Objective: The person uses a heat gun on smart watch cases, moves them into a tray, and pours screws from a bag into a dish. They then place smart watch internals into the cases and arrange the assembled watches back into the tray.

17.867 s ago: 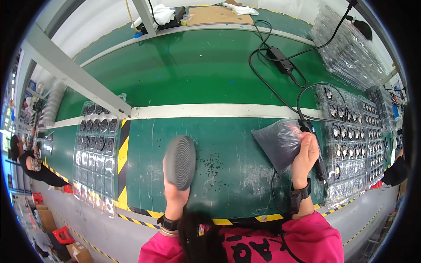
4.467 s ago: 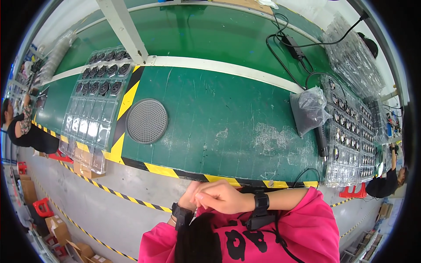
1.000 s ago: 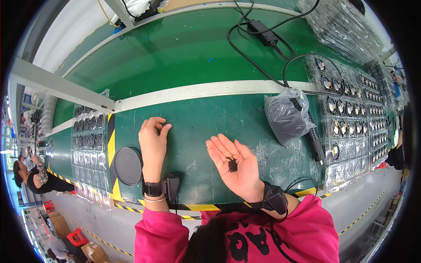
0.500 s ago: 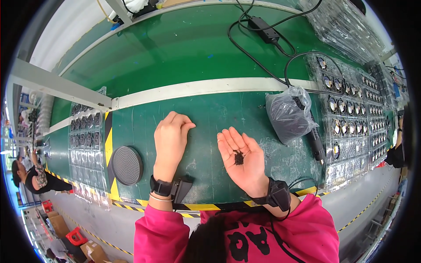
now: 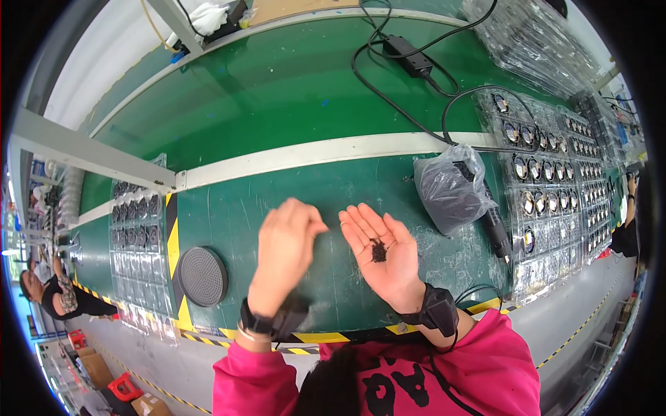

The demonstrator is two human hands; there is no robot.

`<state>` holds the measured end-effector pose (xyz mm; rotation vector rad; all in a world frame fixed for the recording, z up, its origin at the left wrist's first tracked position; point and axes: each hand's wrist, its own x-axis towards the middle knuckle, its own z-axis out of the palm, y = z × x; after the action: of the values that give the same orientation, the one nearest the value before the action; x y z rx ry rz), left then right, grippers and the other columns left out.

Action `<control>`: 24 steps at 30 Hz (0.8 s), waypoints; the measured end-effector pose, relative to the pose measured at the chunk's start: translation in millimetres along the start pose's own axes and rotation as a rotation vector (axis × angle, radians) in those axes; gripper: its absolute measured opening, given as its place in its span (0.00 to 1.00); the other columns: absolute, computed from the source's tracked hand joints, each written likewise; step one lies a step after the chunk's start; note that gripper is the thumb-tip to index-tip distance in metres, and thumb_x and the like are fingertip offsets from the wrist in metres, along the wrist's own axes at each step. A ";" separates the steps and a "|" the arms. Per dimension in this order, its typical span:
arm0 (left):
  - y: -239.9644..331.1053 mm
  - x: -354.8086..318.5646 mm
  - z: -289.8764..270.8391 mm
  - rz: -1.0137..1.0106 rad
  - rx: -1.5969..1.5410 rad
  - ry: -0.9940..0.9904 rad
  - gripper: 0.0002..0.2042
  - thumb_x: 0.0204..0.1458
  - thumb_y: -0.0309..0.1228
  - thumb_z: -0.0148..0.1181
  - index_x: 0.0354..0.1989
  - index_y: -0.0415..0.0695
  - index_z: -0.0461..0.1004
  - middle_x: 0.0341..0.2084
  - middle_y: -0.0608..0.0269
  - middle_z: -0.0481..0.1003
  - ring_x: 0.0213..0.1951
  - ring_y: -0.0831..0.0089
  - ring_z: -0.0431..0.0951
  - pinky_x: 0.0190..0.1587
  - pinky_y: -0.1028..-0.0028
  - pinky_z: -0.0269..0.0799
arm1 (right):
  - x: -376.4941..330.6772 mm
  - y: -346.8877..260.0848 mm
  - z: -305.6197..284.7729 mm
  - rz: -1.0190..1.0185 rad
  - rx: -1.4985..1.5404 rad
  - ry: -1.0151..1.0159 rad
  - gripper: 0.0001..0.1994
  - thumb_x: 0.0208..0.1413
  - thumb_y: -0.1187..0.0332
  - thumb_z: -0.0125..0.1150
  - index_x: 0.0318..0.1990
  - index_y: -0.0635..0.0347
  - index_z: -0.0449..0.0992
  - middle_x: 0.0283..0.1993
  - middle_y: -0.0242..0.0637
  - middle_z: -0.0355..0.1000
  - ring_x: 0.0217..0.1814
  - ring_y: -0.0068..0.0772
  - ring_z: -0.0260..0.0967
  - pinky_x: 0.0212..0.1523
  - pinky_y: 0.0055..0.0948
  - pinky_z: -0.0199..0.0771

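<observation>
My right hand (image 5: 390, 267) is turned palm up and slightly cupped, its fingers stretched forward. In its palm lies a small heap of tiny black pieces (image 5: 378, 251), too small to name. My left hand (image 5: 286, 243) hovers over the green bench just left of it, back of the hand up, a little blurred. Its thumb and fingertips are drawn together, and whatever they pinch, if anything, cannot be made out. A round dark dish with a dimpled surface (image 5: 202, 276) sits on the bench to the left of my left hand.
A clear plastic bag of dark contents (image 5: 451, 194) lies right of my hands, beside a black electric screwdriver (image 5: 494, 232). Clear trays of round black parts stand at the right (image 5: 548, 180) and left (image 5: 139, 236). A black power adapter (image 5: 408, 57) and cables lie behind.
My left hand has moved right and slightly nearer to me, closer to my right palm. My right hand stays nearly still with the heap in it. The view has shifted slightly.
</observation>
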<state>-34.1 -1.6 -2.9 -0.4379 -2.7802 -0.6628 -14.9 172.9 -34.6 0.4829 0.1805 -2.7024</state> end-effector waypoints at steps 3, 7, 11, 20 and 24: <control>35.6 0.8 -9.0 0.174 -0.239 0.008 0.04 0.44 0.24 0.60 0.28 0.44 0.71 0.26 0.62 0.71 0.32 0.62 0.73 0.35 0.65 0.64 | -2.4 2.7 7.9 0.019 -0.053 0.017 0.20 0.64 0.63 0.42 0.55 0.69 0.69 0.60 0.50 0.65 0.64 0.45 0.61 0.69 0.39 0.57; 44.8 4.6 -1.0 0.317 -0.229 -0.031 0.06 0.42 0.24 0.62 0.28 0.45 0.71 0.27 0.64 0.71 0.33 0.64 0.72 0.37 0.66 0.63 | -1.6 3.2 16.6 0.078 -0.124 0.061 0.22 0.65 0.61 0.40 0.57 0.70 0.67 0.63 0.51 0.62 0.68 0.47 0.56 0.71 0.40 0.51; 28.6 0.4 13.5 0.346 -0.375 0.057 0.05 0.44 0.22 0.60 0.29 0.44 0.71 0.29 0.62 0.72 0.32 0.63 0.71 0.37 0.69 0.63 | 5.5 2.7 2.8 0.050 -0.076 -0.030 0.22 0.65 0.61 0.39 0.57 0.70 0.67 0.63 0.50 0.62 0.70 0.49 0.53 0.71 0.40 0.49; 7.3 -14.6 44.0 -0.432 -1.399 0.418 0.02 0.58 0.22 0.52 0.38 0.41 0.68 0.32 0.64 0.71 0.36 0.78 0.71 0.41 0.78 0.65 | 5.8 -3.0 -2.8 0.050 0.118 -0.106 0.21 0.66 0.62 0.39 0.53 0.71 0.71 0.61 0.51 0.64 0.69 0.50 0.54 0.71 0.43 0.50; 8.4 -14.1 47.2 -0.444 -1.350 0.340 0.03 0.59 0.21 0.51 0.40 0.41 0.67 0.32 0.64 0.71 0.35 0.78 0.70 0.41 0.77 0.66 | 4.0 -2.2 -2.4 0.051 0.150 -0.099 0.21 0.66 0.62 0.39 0.51 0.71 0.72 0.59 0.51 0.66 0.68 0.50 0.56 0.71 0.43 0.50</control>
<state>-26.3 24.6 -44.7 0.1186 -1.7156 -2.3805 -18.6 174.0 -38.1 0.3895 -0.0613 -2.6940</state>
